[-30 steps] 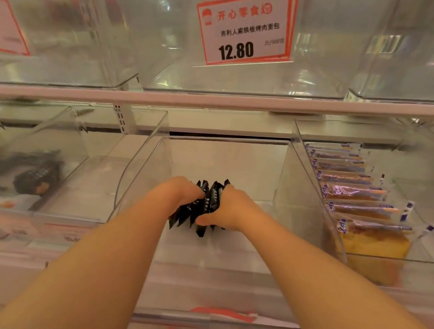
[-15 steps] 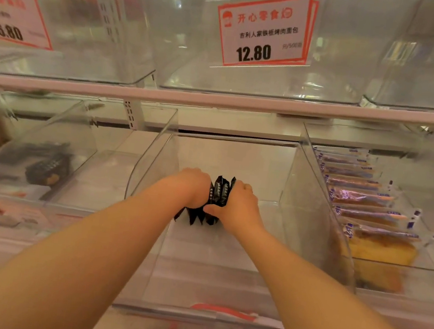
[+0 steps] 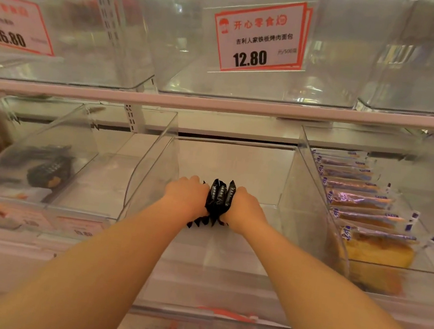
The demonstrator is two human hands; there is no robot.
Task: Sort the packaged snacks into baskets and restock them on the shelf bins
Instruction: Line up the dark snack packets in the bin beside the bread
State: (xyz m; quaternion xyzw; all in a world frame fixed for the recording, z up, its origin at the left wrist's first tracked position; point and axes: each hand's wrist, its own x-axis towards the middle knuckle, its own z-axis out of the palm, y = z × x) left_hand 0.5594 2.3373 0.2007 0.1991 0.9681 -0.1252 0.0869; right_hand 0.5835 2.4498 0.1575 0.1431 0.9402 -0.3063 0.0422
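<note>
A bunch of black snack packets [image 3: 219, 200] stands on edge inside the middle clear shelf bin [image 3: 155, 161]. My left hand [image 3: 188, 196] grips the bunch from the left and my right hand [image 3: 244, 208] grips it from the right, squeezing the packets together between them. Both forearms reach in over the bin's low front wall. My fingers are hidden behind the packets.
The right bin [image 3: 338, 243] holds a row of yellow cake packets [image 3: 365, 200]. The left bin [image 3: 45, 158] has a few black packets [image 3: 48, 169]. Above, a shelf rail [image 3: 218, 103] carries clear bins with price tags [image 3: 260, 36].
Both hands pressed closer together, compacting the black packets into a tighter bunch, and moved slightly deeper into the bin. My view shifted a little to the left.
</note>
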